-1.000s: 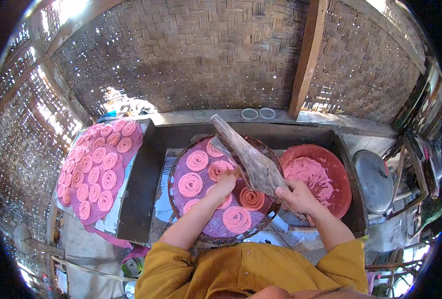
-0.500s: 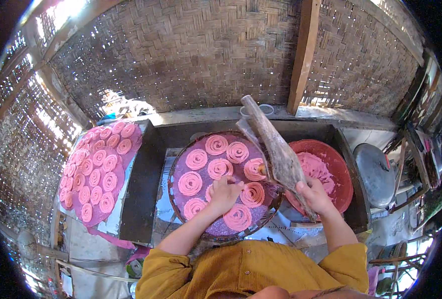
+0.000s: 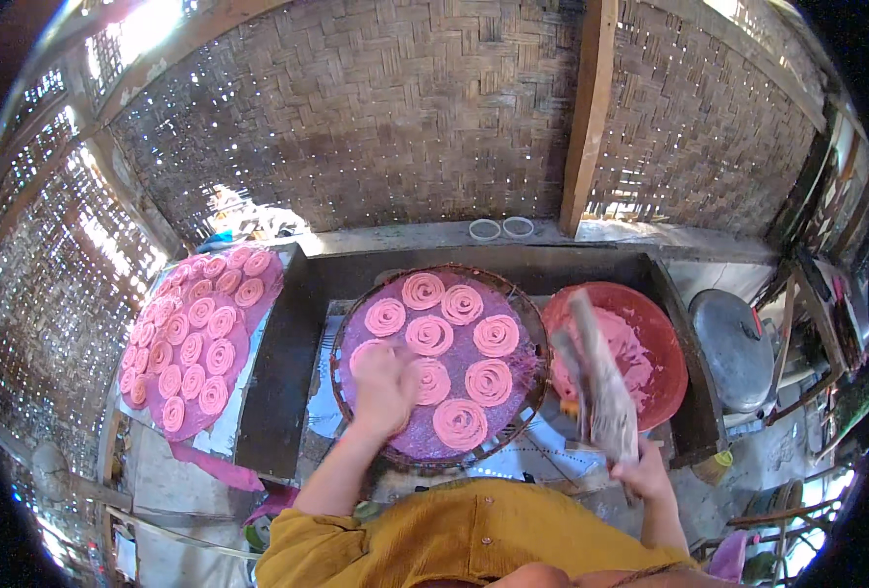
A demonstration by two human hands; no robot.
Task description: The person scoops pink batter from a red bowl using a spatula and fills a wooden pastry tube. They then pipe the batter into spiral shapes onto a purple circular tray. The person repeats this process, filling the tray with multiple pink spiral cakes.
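Note:
My right hand (image 3: 642, 472) grips the lower end of a weathered, lever-like wooden tool (image 3: 611, 397), with a small yellowish piece low on its left side. The tool stands over the left part of a red basin (image 3: 677, 392) of pink dough (image 3: 630, 343). My left hand (image 3: 385, 392) hovers above the left side of a round woven tray (image 3: 339, 367); motion smears its fingers. Purple netting (image 3: 522, 365) lines this tray, and several pink dough spirals (image 3: 461, 423) lie on it. The hand hides some of them.
A dark-sided trough (image 3: 268, 382) surrounds the tray and basin. On the left, a second purple sheet (image 3: 243, 338) bears many pink spirals. A grey lidded pot (image 3: 731, 348) is at the right. Two pale rings (image 3: 518, 227) rest on the ledge before the woven wall (image 3: 385, 118).
The wooden tool has swung right and toward me, from over the tray's right edge to the basin. My left hand has shifted left above the tray.

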